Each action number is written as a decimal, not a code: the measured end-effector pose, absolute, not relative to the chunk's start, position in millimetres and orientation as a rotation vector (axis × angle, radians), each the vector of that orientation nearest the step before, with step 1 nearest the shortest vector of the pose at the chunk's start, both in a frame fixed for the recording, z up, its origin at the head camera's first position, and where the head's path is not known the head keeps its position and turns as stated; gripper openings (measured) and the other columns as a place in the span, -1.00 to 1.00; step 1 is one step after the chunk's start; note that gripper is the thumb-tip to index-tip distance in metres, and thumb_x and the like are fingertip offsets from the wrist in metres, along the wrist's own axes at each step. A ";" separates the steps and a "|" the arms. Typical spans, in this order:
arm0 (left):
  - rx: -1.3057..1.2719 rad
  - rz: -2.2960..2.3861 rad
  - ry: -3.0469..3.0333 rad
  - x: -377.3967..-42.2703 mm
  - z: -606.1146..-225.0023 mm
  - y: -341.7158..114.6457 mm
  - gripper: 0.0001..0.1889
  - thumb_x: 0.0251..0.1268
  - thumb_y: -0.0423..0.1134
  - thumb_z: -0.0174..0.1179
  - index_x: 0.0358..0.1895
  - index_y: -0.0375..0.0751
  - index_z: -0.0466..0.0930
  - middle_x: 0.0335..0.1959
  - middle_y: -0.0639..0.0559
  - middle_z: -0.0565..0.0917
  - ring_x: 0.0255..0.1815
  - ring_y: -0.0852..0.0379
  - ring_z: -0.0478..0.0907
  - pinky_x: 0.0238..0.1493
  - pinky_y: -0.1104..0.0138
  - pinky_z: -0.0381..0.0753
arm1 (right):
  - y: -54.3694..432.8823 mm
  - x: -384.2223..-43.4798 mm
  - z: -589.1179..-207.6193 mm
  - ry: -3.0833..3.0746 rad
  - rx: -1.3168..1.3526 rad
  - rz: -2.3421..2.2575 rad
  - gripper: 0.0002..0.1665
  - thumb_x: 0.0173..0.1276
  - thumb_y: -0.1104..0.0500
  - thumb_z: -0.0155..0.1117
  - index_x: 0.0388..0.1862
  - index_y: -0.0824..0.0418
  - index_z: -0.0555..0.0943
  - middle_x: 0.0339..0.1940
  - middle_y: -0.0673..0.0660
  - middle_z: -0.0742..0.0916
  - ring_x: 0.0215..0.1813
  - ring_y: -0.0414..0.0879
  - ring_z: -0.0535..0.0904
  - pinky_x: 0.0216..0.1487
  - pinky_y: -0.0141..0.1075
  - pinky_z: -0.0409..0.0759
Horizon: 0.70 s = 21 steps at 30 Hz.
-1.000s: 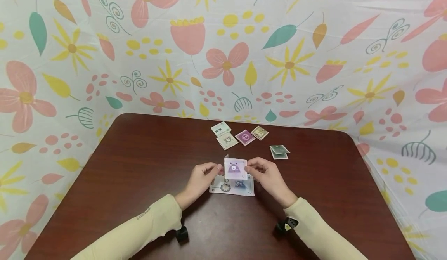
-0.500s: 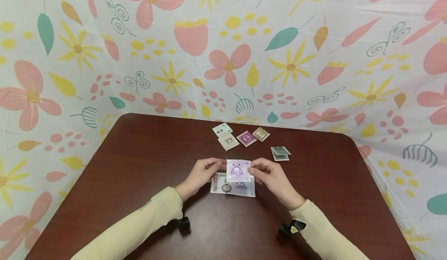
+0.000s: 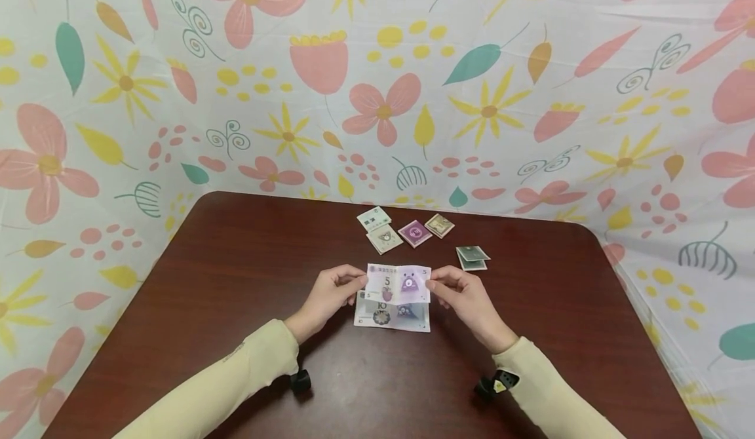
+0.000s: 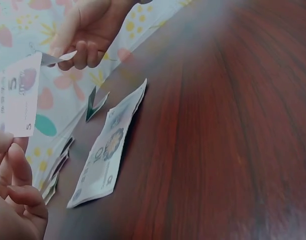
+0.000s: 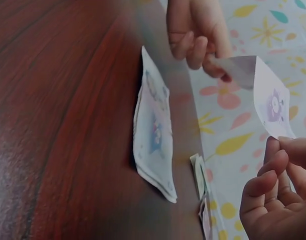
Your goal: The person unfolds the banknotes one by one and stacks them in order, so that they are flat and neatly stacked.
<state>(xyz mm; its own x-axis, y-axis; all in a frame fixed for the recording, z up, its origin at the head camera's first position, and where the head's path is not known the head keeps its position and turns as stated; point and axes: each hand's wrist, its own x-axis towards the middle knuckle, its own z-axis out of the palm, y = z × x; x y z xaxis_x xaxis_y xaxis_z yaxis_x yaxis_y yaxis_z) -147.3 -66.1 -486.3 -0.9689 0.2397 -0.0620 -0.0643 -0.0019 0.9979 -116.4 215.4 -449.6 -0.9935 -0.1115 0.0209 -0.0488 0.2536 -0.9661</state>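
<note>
Stretched between both hands is a purple play banknote [image 3: 387,284] marked 5, with a crease down its middle. My left hand [image 3: 330,295] pinches its left end between thumb and fingers, and my right hand [image 3: 466,301] pinches the right end. In the right wrist view the purple banknote [image 5: 272,100] bends sharply at the crease. Below it on the table lies a blue-grey banknote [image 3: 377,318] marked 10, its upper part overlapped in the head view. The left wrist view shows this blue-grey banknote [image 4: 105,155] flat on the wood, slightly wavy, apart from the hands.
Behind the hands on the brown table [image 3: 248,242] lie a pale unfolded banknote [image 3: 380,229], a folded magenta banknote [image 3: 415,233] and a folded brown one [image 3: 439,225]. A half-folded green banknote [image 3: 472,257] sits farther right. A flowered cloth [image 3: 377,98] hangs behind the table.
The purple banknote, folded to a square earlier, is now spread to full width. My left hand has moved left with its left end; the right hand has shifted slightly right.
</note>
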 end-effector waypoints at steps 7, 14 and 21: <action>0.255 2.065 2.212 -143.1 -484.8 -72.9 -0.92 0.40 -0.43 0.31 -0.16 -0.41 0.70 -0.44 -0.25 0.66 -0.63 0.16 0.42 -0.52 0.38 0.44 | 218.1 -114.8 -455.9 2.569 -0.091 -1.824 -0.86 0.42 0.30 0.41 -0.11 0.35 0.71 -0.40 0.17 0.72 -0.48 -0.20 0.51 -0.42 -0.36 0.51; 0.383 1.892 2.425 -140.5 -483.4 -75.4 -0.87 0.36 -0.45 0.32 -0.10 -0.26 0.64 -0.44 -0.06 0.73 -0.59 0.05 0.54 -0.50 0.41 0.50 | 219.1 -115.0 -465.4 2.693 -0.159 -1.673 -0.79 0.40 0.32 0.42 -0.02 0.31 0.65 -0.35 0.23 0.78 -0.46 -0.21 0.55 -0.44 -0.38 0.50; 0.575 1.657 2.594 -139.8 -484.3 -78.5 -0.85 0.33 -0.46 0.34 -0.14 -0.16 0.67 -0.39 0.07 0.73 -0.48 0.25 0.53 -0.43 0.42 0.53 | 218.7 -111.9 -471.1 2.873 -0.362 -1.446 -0.81 0.36 0.36 0.44 -0.11 0.16 0.68 -0.39 -0.01 0.78 -0.40 -0.25 0.57 -0.35 -0.37 0.52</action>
